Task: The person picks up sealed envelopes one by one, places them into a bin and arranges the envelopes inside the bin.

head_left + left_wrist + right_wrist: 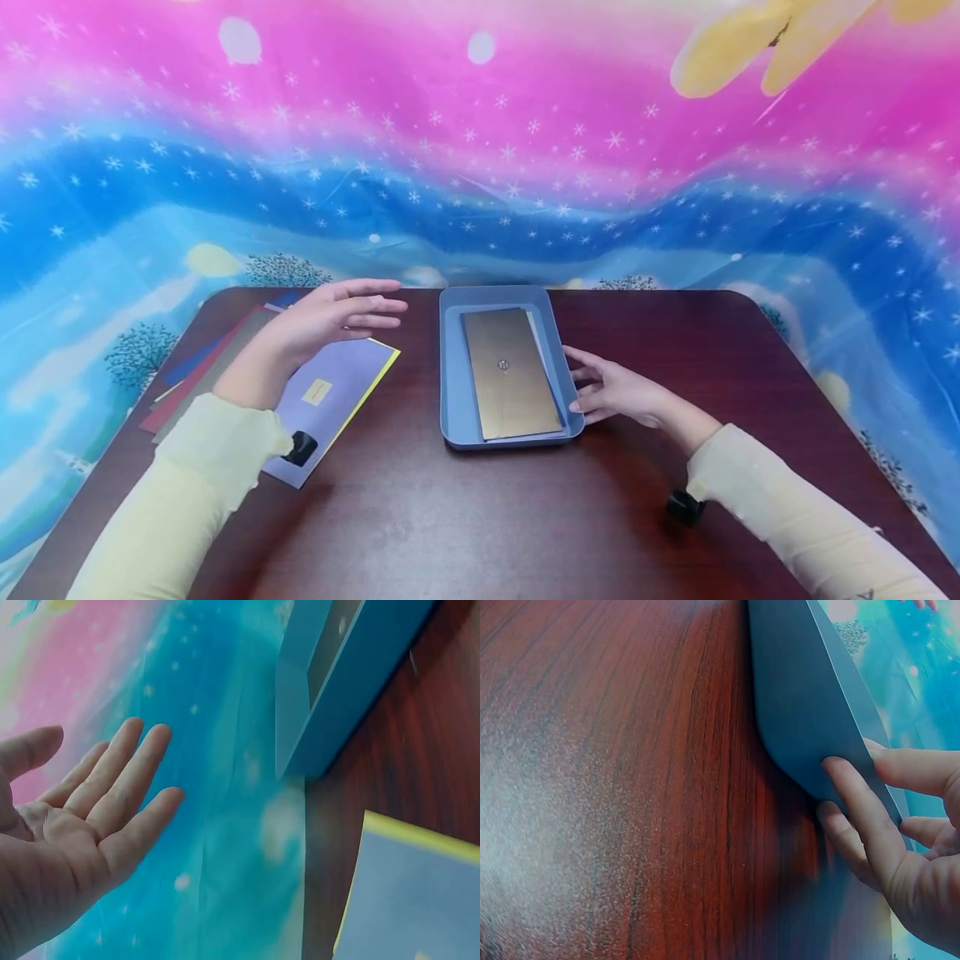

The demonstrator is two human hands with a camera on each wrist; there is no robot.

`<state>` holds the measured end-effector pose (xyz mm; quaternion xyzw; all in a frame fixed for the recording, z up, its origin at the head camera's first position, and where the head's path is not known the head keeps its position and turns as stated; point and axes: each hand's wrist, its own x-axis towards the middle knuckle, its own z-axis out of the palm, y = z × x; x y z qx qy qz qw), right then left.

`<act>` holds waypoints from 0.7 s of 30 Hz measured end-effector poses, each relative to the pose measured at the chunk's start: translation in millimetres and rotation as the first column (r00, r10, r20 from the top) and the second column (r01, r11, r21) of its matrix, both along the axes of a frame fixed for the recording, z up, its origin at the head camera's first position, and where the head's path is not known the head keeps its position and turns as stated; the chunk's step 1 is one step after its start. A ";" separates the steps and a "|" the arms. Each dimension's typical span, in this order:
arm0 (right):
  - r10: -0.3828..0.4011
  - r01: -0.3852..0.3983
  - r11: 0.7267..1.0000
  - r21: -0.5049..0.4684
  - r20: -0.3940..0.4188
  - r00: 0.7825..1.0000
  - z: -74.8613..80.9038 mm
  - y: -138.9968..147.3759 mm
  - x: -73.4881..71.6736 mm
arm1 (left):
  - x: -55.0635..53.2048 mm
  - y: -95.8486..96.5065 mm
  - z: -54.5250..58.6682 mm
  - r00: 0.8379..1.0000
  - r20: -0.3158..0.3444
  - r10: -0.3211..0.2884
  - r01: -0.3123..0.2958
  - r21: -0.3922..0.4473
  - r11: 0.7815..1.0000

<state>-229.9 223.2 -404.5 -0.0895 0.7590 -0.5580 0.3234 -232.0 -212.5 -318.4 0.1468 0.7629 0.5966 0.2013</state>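
A shallow grey-blue tray (456, 433) stands on the table, with a flat gold envelope-like piece (517, 379) lying in it. The gold piece bears a small round emblem, and edges of other flat sheets show beneath it. At the tray's right side, my right hand (626, 393) has its fingers spread loosely against the outer wall and rim, also seen in the right wrist view. My left hand (330, 317) hovers with fingers extended, holding nothing, above a purple flat envelope-like piece (341, 396) with a pale label and a yellow edge along it.
More flat pieces, including a red one (161, 414), a brown one (228, 354) and a blue one (191, 362), fan out under the left forearm. The dark wooden table (420, 525) ends at a patterned cloth backdrop (450, 167).
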 end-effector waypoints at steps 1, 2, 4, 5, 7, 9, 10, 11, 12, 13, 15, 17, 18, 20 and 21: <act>-0.001 0.001 1.000 -0.001 0.000 1.000 0.2 0.0 -0.2 | 0.3 -4.5 0.7 1.000 -0.010 0.006 -0.006 -0.016 1.000; -0.001 0.001 1.000 0.000 0.001 1.000 0.4 0.0 -0.2 | 0.6 -9.0 1.4 1.000 -0.017 0.014 -0.014 -0.033 0.999; -0.001 0.001 1.000 0.000 0.002 1.000 0.5 -0.1 -0.3 | 1.6 -17.2 2.6 0.999 -0.036 0.021 -0.024 -0.069 0.997; -0.001 0.001 1.000 0.000 0.003 1.000 0.5 -0.2 -0.3 | 2.1 -21.1 3.0 0.999 -0.046 0.023 -0.027 -0.084 0.996; -0.002 0.002 1.000 0.001 0.004 1.000 0.5 -0.3 -0.3 | 3.0 -28.5 3.8 0.998 -0.063 0.031 -0.039 -0.124 0.991; -0.004 0.004 1.000 0.004 0.005 1.000 0.5 -0.5 -0.4 | 4.1 -35.8 4.7 0.996 -0.073 0.044 -0.055 -0.158 0.986; -0.003 0.003 1.000 0.004 0.004 1.000 0.7 -0.5 -0.5 | 4.5 -39.7 4.7 0.996 -0.081 0.047 -0.060 -0.173 0.983; -0.002 0.002 1.000 0.003 0.004 1.000 0.9 -0.5 -0.5 | 5.0 -43.6 5.0 0.995 -0.085 0.053 -0.068 -0.188 0.980; -0.001 0.001 1.000 0.003 0.004 1.000 1.2 -0.5 -0.5 | 5.4 -47.5 4.9 0.994 -0.091 0.059 -0.077 -0.204 0.976; -0.001 0.001 1.000 0.002 0.003 1.000 1.5 -0.4 -0.6 | 6.0 -51.3 4.7 0.993 -0.096 0.066 -0.085 -0.217 0.972; -0.001 0.001 1.000 0.003 -0.002 1.000 2.3 -0.1 -0.7 | 6.6 -58.8 2.8 0.992 -0.101 0.081 -0.104 -0.241 0.965; -0.002 0.002 1.000 0.005 -0.003 1.000 2.9 0.1 -0.6 | 7.1 -64.9 -0.9 0.989 -0.112 0.096 -0.123 -0.274 0.954; -0.003 0.003 1.000 0.007 -0.004 1.000 3.2 0.2 -0.6 | 7.1 -67.4 -3.6 0.988 -0.117 0.105 -0.135 -0.291 0.947; -0.006 0.006 1.000 0.015 -0.003 1.000 3.5 0.4 -0.4 | 6.9 -72.1 -10.5 0.986 -0.127 0.112 -0.148 -0.326 0.934; -0.008 0.008 1.000 0.018 0.000 1.000 3.5 0.4 -0.3 | 6.7 -74.1 -14.6 0.985 -0.129 0.111 -0.149 -0.342 0.928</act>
